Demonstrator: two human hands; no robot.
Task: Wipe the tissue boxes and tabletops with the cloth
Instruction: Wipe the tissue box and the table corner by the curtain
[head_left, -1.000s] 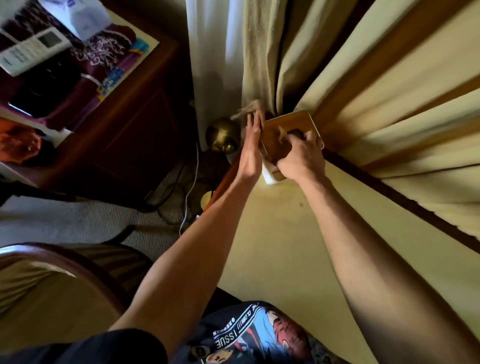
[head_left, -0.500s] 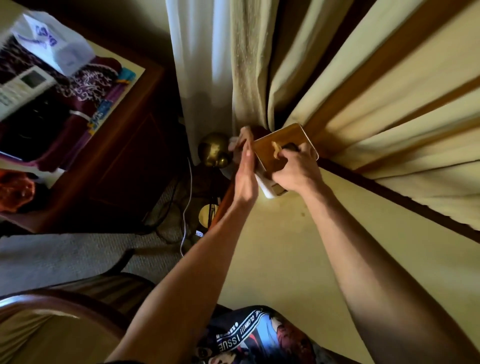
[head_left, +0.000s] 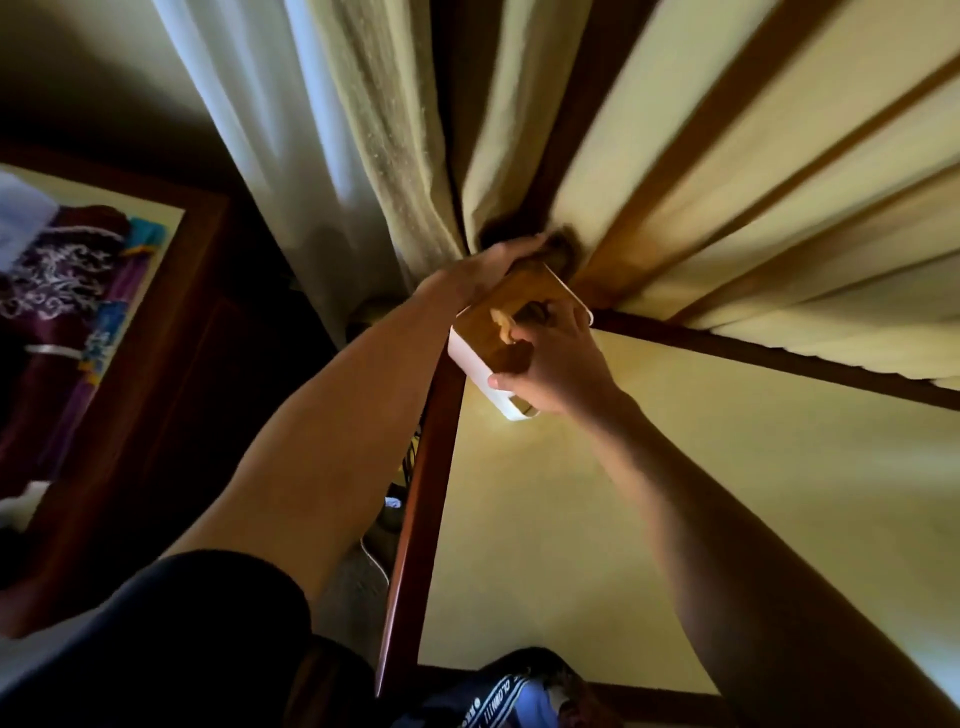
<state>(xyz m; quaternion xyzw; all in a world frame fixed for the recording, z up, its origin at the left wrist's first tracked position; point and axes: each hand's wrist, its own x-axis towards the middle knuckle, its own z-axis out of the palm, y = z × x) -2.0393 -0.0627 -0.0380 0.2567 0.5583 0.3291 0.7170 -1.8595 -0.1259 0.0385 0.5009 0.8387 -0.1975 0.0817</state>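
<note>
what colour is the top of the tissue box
Wood brown, over white sides. The tissue box shows in the head view, held by the right hand.

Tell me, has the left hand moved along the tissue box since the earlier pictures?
Yes. The left hand has gone from the box's near left side to its far end, by the curtain. The right hand holds the tissue box.

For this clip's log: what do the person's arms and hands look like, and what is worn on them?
Both forearms are bare to the hands. The left hand and right hand show no gloves, rings, watch or bands that can be made out, though the picture is blurred with motion. A dark, black-looking short sleeve covers the left upper arm. The right arm shows no sleeve within the picture.
</note>
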